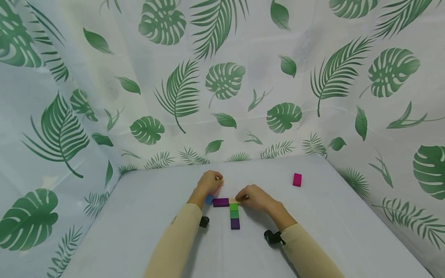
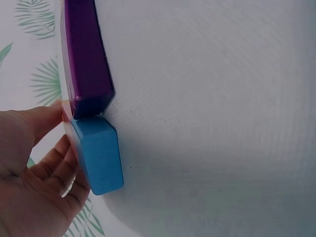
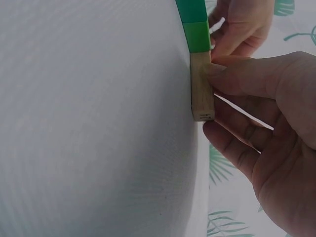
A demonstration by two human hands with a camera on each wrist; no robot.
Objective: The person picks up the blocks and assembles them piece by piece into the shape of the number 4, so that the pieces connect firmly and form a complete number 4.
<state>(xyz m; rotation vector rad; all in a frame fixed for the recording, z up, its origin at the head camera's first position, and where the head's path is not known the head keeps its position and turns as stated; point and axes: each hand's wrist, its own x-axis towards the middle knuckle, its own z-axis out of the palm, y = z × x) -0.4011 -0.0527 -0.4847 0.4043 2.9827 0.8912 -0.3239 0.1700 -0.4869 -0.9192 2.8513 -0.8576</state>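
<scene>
My left hand (image 1: 209, 182) pinches a small orange block (image 1: 222, 181) at the far end of a pink block (image 1: 217, 190). The blue block (image 2: 101, 157) stands in front of that hand, its end against the purple block (image 2: 89, 54). With thumb and fingers, my right hand (image 1: 255, 197) grips a plain wooden block (image 3: 201, 86) marked 24, lying flat on the table. It lies end to end with a light green block (image 3: 197, 37), followed by a darker green block (image 1: 234, 214) and a dark violet block (image 1: 235, 224). Fingers partly hide the orange block.
A magenta block (image 1: 297, 180) lies apart at the right rear of the white table (image 1: 139, 224). Leaf-printed white curtains (image 1: 257, 88) rise behind the table and along both sides.
</scene>
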